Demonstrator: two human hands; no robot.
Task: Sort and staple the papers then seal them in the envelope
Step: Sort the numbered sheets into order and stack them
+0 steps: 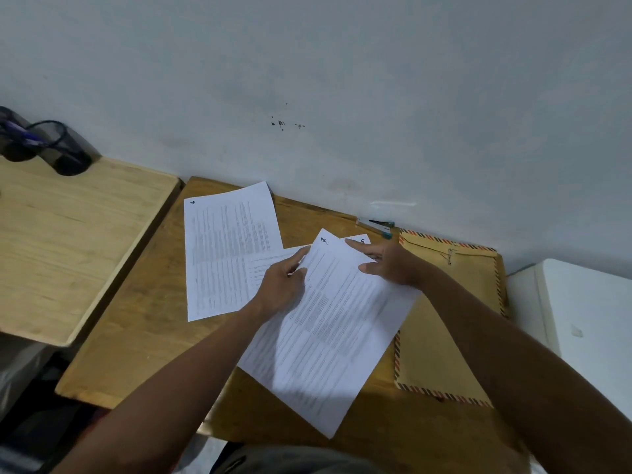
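Left hand pinches sheet 4 for sorting; right hand fingers flat, probably steadying the stack; stapler untouched.

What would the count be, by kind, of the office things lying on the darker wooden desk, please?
Printed sheets I can tell apart: 4: one marked sheet lying alone, one under the left hand, the sheet marked 4, and a corner marked 5 by the right hand.
Brown envelope: 1
Stapler: 1
Total: 6
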